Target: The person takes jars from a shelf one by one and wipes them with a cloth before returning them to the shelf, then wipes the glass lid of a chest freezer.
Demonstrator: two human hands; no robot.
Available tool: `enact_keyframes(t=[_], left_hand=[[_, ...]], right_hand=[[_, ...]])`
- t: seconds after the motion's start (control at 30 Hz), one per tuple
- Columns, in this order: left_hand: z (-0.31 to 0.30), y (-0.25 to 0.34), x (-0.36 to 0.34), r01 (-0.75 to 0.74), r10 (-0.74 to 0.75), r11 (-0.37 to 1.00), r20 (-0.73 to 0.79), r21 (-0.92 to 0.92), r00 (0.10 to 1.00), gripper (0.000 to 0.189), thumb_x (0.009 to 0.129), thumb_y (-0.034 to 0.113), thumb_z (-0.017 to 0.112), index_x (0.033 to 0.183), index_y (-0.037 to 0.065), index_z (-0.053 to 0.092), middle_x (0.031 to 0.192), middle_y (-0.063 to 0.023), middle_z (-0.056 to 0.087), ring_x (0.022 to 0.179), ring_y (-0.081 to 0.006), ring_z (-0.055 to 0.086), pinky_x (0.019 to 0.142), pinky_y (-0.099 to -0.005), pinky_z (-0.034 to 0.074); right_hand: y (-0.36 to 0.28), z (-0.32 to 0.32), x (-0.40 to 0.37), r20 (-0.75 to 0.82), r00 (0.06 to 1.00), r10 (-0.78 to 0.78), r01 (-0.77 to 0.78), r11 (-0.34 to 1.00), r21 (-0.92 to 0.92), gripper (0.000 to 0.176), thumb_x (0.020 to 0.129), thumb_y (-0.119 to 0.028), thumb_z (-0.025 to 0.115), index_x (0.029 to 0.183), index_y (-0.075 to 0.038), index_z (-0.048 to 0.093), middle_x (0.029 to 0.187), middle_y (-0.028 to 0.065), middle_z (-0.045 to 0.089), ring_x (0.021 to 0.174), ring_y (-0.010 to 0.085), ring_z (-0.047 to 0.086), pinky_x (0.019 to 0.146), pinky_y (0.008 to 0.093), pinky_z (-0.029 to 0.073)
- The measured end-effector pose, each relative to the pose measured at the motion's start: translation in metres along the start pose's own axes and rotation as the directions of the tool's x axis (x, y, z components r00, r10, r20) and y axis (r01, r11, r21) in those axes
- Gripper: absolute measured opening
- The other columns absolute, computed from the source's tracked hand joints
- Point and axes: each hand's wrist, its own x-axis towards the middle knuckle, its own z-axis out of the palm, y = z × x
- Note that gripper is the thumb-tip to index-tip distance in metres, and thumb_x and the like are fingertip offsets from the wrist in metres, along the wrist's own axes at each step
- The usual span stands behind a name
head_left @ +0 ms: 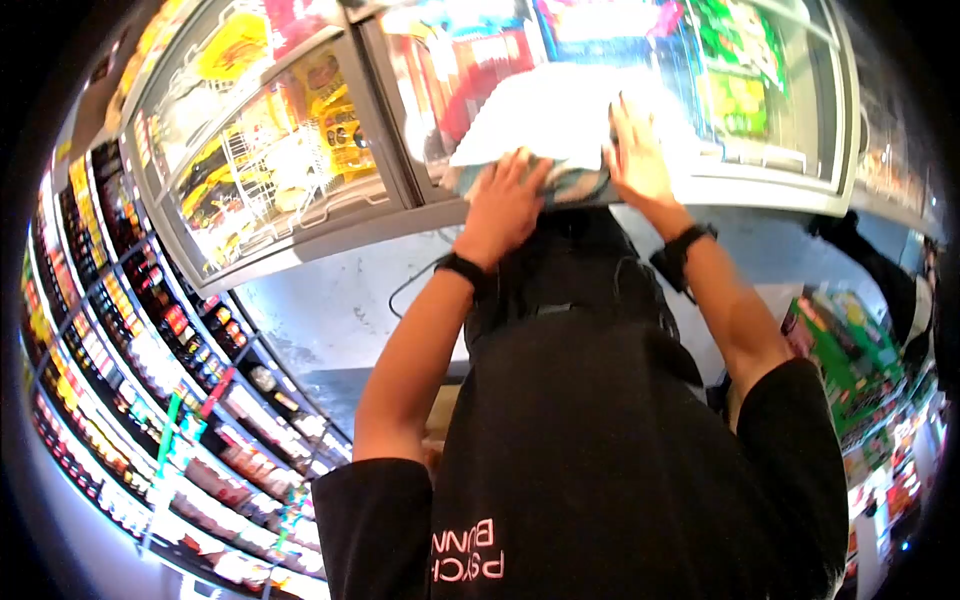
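Observation:
A cloth [555,115], washed out to white by glare, lies on the glass top of a chest freezer [400,215]. Its lower edge shows a grey-green and brown pattern and hangs at the freezer's near rim. At the left end of that edge, my left hand [505,205] has its fingers bent over the fabric. Farther right, my right hand [640,160] lies with fingers stretched out flat on the cloth, pointing away from me. A dark band circles my left wrist, and a black watch [685,250] is on the right.
Packaged goods in yellow bags [345,140], red and green packs [740,50] show through the freezer glass. Stocked shelves [150,360] stand on the left. A green printed box [850,350] is at the right, near a person's dark sleeve [870,255].

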Motion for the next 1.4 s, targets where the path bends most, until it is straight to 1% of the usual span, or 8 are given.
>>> enact_keyframes(t=[0.23, 0.27, 0.3, 0.37, 0.97, 1.23, 1.3, 1.4], left_hand=[[-0.005, 0.018, 0.082, -0.01, 0.014, 0.985, -0.024, 0.171, 1.0, 0.079, 0.091, 0.036, 0.068, 0.158, 0.017, 0.031, 0.158, -0.0234, 0.034, 0.147, -0.0406, 0.03, 0.118, -0.0541, 0.026], [0.003, 0.02, 0.094, 0.167, -0.202, 0.978, 0.345, 0.127, 0.917, 0.087, 0.089, 0.042, 0.069, 0.16, 0.016, 0.026, 0.161, -0.0247, 0.026, 0.148, -0.0428, 0.025, 0.118, -0.0583, 0.023], [0.01, 0.021, 0.09, 0.144, -0.181, 0.982, 0.374, 0.123, 0.909, 0.087, 0.089, 0.042, 0.069, 0.16, 0.016, 0.026, 0.161, -0.0247, 0.026, 0.148, -0.0428, 0.025, 0.118, -0.0583, 0.023], [0.018, 0.021, 0.079, 0.036, -0.025, 0.982, -0.061, 0.183, 0.998, 0.091, 0.089, 0.046, 0.068, 0.161, 0.014, 0.023, 0.164, -0.0256, 0.018, 0.15, -0.0446, 0.019, 0.117, -0.0623, 0.02], [0.014, 0.024, 0.079, 0.085, -0.055, 0.988, -0.218, 0.13, 0.974, 0.083, 0.088, 0.042, 0.069, 0.157, 0.018, 0.032, 0.16, -0.0207, 0.032, 0.15, -0.038, 0.026, 0.117, -0.06, 0.02], [0.032, 0.016, 0.076, 0.113, -0.117, 0.993, -0.523, -0.04, 0.844, 0.047, 0.095, 0.023, 0.051, 0.141, 0.014, 0.055, 0.152, -0.0132, 0.047, 0.146, -0.0266, 0.038, 0.118, -0.0535, 0.025], [0.038, 0.0, 0.072, 0.186, -0.112, 0.98, -0.595, 0.064, 0.796, 0.042, 0.095, 0.022, 0.05, 0.133, 0.007, 0.06, 0.145, -0.014, 0.054, 0.144, -0.0273, 0.041, 0.118, -0.0515, 0.028], [0.017, -0.029, 0.066, 0.202, -0.181, 0.978, -0.734, -0.06, 0.655, 0.041, 0.092, 0.018, 0.051, 0.124, -0.004, 0.063, 0.139, -0.0168, 0.058, 0.14, -0.0307, 0.045, 0.115, -0.0476, 0.035]], right_hand=[[0.007, 0.018, 0.058, -0.351, 0.899, 0.263, -0.307, 0.949, -0.075, 0.062, 0.094, -0.024, 0.052, 0.149, 0.002, 0.038, 0.155, 0.0222, 0.038, 0.144, 0.0377, 0.034, 0.119, 0.051, 0.025], [0.007, 0.018, 0.053, -0.33, 0.896, 0.297, -0.345, 0.933, -0.098, 0.065, 0.091, -0.024, 0.052, 0.147, 0.006, 0.038, 0.152, 0.0253, 0.04, 0.142, 0.0407, 0.036, 0.117, 0.0515, 0.027], [0.008, 0.021, 0.05, -0.324, 0.887, 0.329, -0.378, 0.92, -0.1, 0.065, 0.091, -0.024, 0.052, 0.147, 0.006, 0.038, 0.152, 0.0253, 0.04, 0.142, 0.0407, 0.036, 0.117, 0.0515, 0.027], [0.009, 0.024, 0.053, -0.321, 0.895, 0.31, -0.383, 0.903, -0.194, 0.067, 0.087, -0.022, 0.054, 0.147, 0.005, 0.04, 0.153, 0.0227, 0.041, 0.142, 0.0377, 0.037, 0.117, 0.049, 0.029], [0.027, 0.027, 0.058, -0.314, 0.939, 0.139, -0.223, 0.942, -0.251, 0.065, 0.095, -0.024, 0.051, 0.151, 0.001, 0.031, 0.159, 0.0206, 0.031, 0.148, 0.0374, 0.027, 0.12, 0.0503, 0.022], [0.071, 0.026, 0.056, -0.188, 0.982, -0.022, -0.066, 0.891, -0.448, 0.066, 0.092, -0.011, 0.056, 0.149, 0.007, 0.032, 0.152, 0.0325, 0.035, 0.144, 0.0448, 0.03, 0.12, 0.0528, 0.022], [0.051, 0.02, 0.061, -0.113, 0.982, 0.152, -0.162, 0.984, -0.079, 0.061, 0.099, -0.022, 0.049, 0.148, 0.01, 0.032, 0.149, 0.0371, 0.035, 0.143, 0.051, 0.027, 0.119, 0.0548, 0.02], [0.043, 0.053, 0.052, -0.15, 0.962, -0.229, 0.148, 0.896, -0.418, 0.058, 0.098, -0.021, 0.055, 0.143, 0.011, 0.037, 0.151, 0.0378, 0.033, 0.145, 0.0497, 0.026, 0.118, 0.0586, 0.019]])
